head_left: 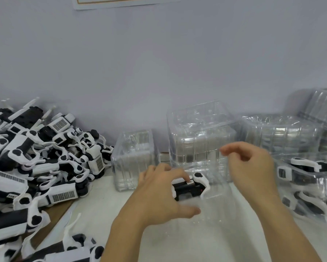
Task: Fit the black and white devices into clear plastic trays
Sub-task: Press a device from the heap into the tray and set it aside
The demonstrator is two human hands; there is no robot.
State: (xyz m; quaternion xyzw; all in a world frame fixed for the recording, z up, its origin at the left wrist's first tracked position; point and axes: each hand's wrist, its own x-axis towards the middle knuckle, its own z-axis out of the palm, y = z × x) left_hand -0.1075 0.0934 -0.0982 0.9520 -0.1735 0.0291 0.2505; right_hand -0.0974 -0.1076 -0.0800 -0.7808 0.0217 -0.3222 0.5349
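One black and white device (pixel 190 187) is seen at centre on the white work surface (pixel 177 242), lying in a clear plastic tray (pixel 215 203) whose edges are hard to trace. The left hand (pixel 159 190) is laid over the device's left end, fingers curved about it, the thumb stretched along the tray's near side. The right hand (pixel 253 167) is held above the tray's right part, fingers loosely curled; whether anything is pinched cannot be told. Behind the hands, stacks of empty clear trays (pixel 200 137) are ranged against the wall (pixel 159 63), a lower stack (pixel 134 157) to the left. At far left, a large heap of loose devices (pixel 41 152) is piled. At right, filled trays (pixel 310 178) holding devices are stacked.
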